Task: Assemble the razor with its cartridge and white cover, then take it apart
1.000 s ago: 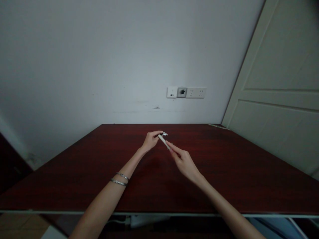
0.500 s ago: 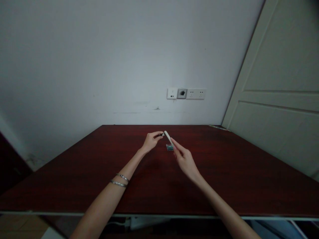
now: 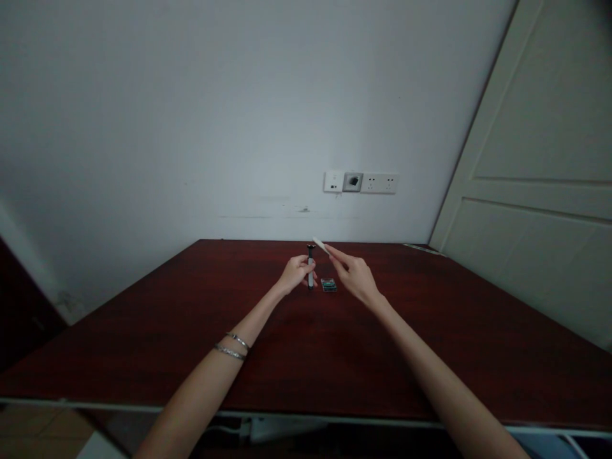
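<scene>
My left hand [image 3: 297,273] is closed round a thin dark stick-like piece [image 3: 310,271] that stands upright on the dark red table [image 3: 143,338]. My right hand [image 3: 356,278] pinches a small white elongated piece [image 3: 320,245] and holds it tilted just above and to the right of the upright piece's top; the two pieces are apart. A small dark and teal object [image 3: 328,285] lies on the table between my hands, under the right one. Two thin bracelets [image 3: 231,345] sit on my left forearm.
The table reaches back to a pale wall with a row of sockets [image 3: 361,183]. A cream door [image 3: 540,191] stands at the right. The table's front edge [image 3: 335,417] runs across the bottom of the view.
The white piece and the dark piece have come apart. My left hand turned the dark piece upright onto the table, and my right hand lifted the white piece up and away to the right.
</scene>
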Motion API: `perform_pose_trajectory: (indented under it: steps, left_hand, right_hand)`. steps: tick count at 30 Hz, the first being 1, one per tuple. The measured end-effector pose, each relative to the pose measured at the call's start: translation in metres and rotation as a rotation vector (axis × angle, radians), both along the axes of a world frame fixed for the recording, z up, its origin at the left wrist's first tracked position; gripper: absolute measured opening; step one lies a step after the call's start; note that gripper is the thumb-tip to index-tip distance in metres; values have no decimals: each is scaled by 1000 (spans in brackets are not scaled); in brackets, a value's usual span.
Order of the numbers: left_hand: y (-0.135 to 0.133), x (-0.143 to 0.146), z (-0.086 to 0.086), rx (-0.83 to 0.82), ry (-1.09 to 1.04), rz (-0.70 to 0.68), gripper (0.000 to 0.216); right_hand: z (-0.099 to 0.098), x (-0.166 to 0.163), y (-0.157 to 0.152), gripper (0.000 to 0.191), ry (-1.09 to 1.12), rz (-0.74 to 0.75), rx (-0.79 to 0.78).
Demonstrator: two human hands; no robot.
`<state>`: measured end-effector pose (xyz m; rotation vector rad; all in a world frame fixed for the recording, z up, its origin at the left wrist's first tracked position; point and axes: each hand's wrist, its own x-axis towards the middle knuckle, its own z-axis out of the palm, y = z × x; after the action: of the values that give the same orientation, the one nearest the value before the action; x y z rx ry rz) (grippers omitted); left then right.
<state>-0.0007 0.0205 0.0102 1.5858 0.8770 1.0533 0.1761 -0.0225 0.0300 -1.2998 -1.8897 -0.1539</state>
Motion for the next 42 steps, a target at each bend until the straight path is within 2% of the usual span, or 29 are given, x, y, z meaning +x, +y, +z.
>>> perform_pose_trajectory:
  steps: [4, 9, 15, 21, 27, 33, 38, 42]
  left_hand:
    - [-1, 1, 2, -2, -7, -15, 15]
    - [-1, 1, 1, 2, -4, 0, 13]
    - [-1, 2, -1, 1, 25, -27, 11]
    - [-1, -1, 0, 22, -1, -30, 15]
    - [-4, 5, -5, -6, 43, -53, 16]
    - [-3, 6, -6, 27, 42, -44, 13]
    - [-2, 7, -10, 12, 90, -58, 11]
    - [-3, 3, -5, 47, 35, -93, 18]
  right_hand:
    - [-13, 6, 14, 39, -137, -27, 31]
    - [-26, 27, 23, 38, -137, -51, 54]
    - [-22, 12, 22, 38, -105, 47, 77]
    - [-28, 31, 24, 37, -85, 37, 51]
    - [-25, 20, 20, 37, -44, 103, 60]
    - [-28, 36, 22, 37, -107, 73, 42]
    - [-27, 28, 19, 38, -170, 60, 78]
    - [-26, 34, 19, 39, -228, 9, 98]
